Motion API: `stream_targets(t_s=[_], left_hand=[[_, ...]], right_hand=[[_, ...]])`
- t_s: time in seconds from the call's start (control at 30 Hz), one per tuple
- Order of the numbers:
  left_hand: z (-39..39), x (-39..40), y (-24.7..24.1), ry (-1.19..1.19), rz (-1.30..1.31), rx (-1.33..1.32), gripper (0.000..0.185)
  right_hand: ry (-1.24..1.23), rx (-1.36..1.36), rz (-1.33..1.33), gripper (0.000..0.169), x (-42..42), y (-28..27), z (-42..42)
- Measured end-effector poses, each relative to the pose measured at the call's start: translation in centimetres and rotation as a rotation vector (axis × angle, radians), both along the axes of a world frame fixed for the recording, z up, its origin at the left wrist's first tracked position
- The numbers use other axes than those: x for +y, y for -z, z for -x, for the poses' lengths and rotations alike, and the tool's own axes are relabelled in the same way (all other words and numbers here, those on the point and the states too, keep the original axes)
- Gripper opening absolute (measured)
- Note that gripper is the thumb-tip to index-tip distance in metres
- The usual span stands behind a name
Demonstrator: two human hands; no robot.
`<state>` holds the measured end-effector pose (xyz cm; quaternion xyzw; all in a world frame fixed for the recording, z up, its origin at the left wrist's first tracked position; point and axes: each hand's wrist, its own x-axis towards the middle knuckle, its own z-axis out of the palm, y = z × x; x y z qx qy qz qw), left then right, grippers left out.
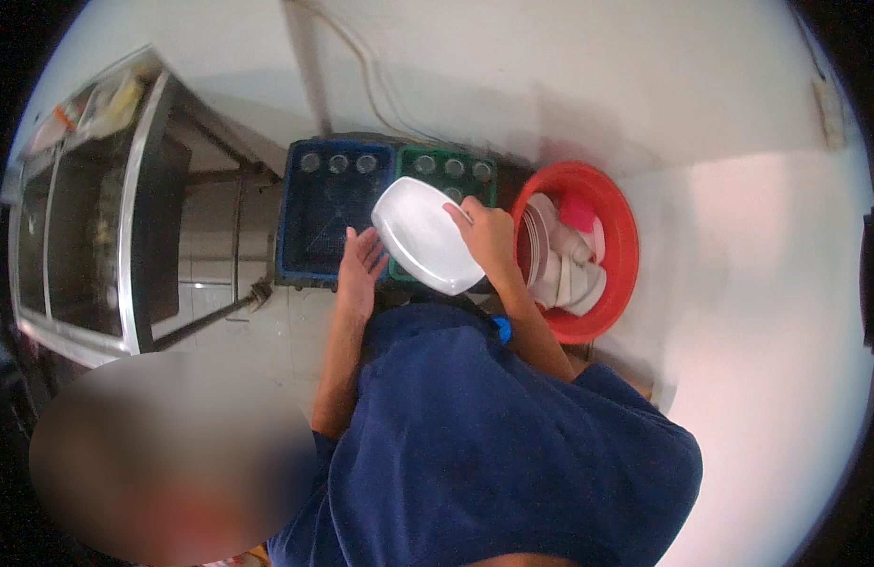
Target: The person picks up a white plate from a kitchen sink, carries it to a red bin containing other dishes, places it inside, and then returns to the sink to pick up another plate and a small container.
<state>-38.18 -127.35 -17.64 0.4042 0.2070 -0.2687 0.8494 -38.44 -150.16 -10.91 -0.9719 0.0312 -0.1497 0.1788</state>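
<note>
My right hand point(488, 230) grips the near right edge of a white oblong plate point(426, 237), with its thumb over the surface. The plate is held tilted above two plastic crates. Just left of it, my left hand point(361, 266) has its fingers apart and holds nothing. The blue crate point(284, 212) has a row of clear glasses point(338, 164) along its far side. Beside it stands the green crate point(495, 173), partly hidden by the plate, with several glasses point(454, 168) in it. At the right, a red plastic tub point(625, 241) holds stacked white plates point(538, 234) and other white dishes point(578, 283).
A steel-framed rack or counter point(130, 212) stands at the left, with metal legs and bars reaching towards the crates. A pale wall point(479, 78) rises behind the crates, with a hose or cable point(369, 78) along it. A pink item point(578, 211) lies in the tub.
</note>
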Motion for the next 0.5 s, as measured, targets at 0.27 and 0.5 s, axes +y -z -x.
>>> stream_targets(t_s=[0.27, 0.5], left_hand=[[-1.1, -3.2, -0.5, 0.404, -0.119, -0.269, 0.048], [-0.6, -10.7, -0.9, 0.417, -0.12, -0.174, 0.034]], right_hand=[[0.254, -0.033, -0.532, 0.037, -2.3, -0.3, 3.2], [0.243, -0.059, -0.901, 0.037, -9.0, -1.5, 10.3]])
